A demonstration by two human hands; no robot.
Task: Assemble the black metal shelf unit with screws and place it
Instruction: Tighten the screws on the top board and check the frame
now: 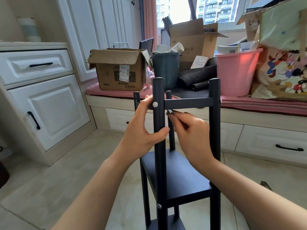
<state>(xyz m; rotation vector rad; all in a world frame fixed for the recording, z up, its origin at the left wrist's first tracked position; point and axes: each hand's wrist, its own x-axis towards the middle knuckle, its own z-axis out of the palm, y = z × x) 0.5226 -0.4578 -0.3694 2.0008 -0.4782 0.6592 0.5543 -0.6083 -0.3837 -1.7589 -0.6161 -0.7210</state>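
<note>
Our left hand (146,128) wraps the near-left post (159,146) of the black shelf unit (179,176), thumb in front, fingers behind by a silver screw (155,104). Our right hand (192,133) pinches a small dark tool (172,113) just under the top crossbar (189,103). The unit stands on the tiled floor (window seat behind), where a cardboard box (119,70), a dark bin (166,68) and a pink tub (235,72) sit.

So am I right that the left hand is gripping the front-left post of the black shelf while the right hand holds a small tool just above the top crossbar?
Not quite: the head view shows the right hand holding the small tool just below the top crossbar, not above it. The left hand does grip the front-left post of the black shelf.
</note>
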